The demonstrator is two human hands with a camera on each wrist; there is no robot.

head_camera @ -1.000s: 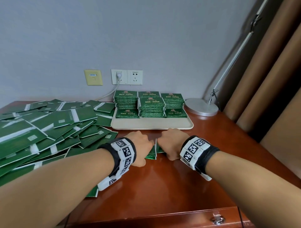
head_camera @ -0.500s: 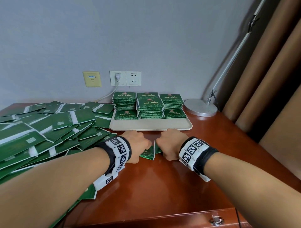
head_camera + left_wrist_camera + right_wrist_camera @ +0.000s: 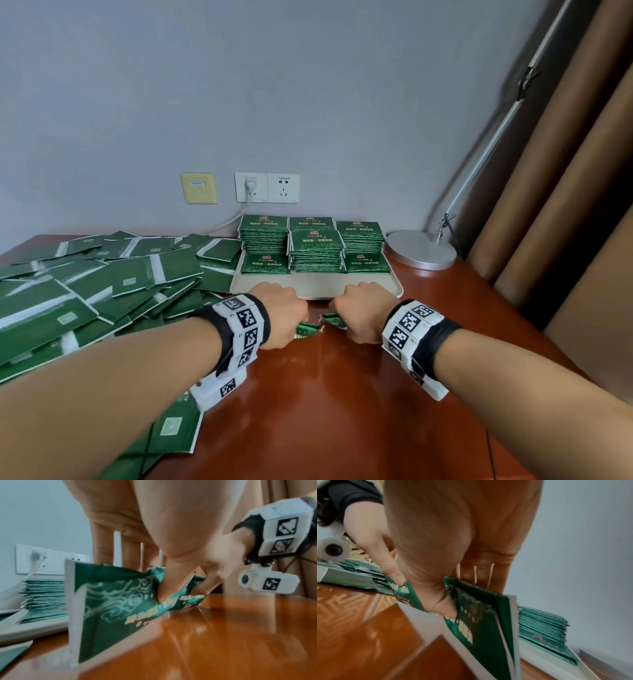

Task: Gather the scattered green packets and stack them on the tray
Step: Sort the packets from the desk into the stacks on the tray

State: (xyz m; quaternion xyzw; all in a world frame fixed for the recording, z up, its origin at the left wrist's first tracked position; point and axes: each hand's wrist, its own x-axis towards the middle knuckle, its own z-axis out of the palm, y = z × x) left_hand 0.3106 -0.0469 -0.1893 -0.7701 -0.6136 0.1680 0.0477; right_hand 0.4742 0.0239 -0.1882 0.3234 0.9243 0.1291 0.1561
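Both hands hold small bunches of green packets upright just in front of the beige tray (image 3: 317,286). My left hand (image 3: 284,317) pinches its green packets (image 3: 120,599) between thumb and fingers; the lower edge is at the wooden table. My right hand (image 3: 364,315) grips its own green packets (image 3: 481,626) the same way, thumb pressed on the front. The two bunches (image 3: 322,325) nearly meet between the fists. Stacks of green packets (image 3: 313,245) fill the back of the tray. A big scattered heap of packets (image 3: 96,291) covers the table's left side.
A silver lamp base (image 3: 423,253) with a slanted pole stands right of the tray. Wall sockets (image 3: 267,187) with a white plug and cable are behind the tray. Brown curtains (image 3: 565,205) hang at the right. One packet (image 3: 174,428) lies near the front edge under my left forearm.
Both hands have moved forward toward the tray's front edge with the packets. The bunches have parted slightly, one in each hand.
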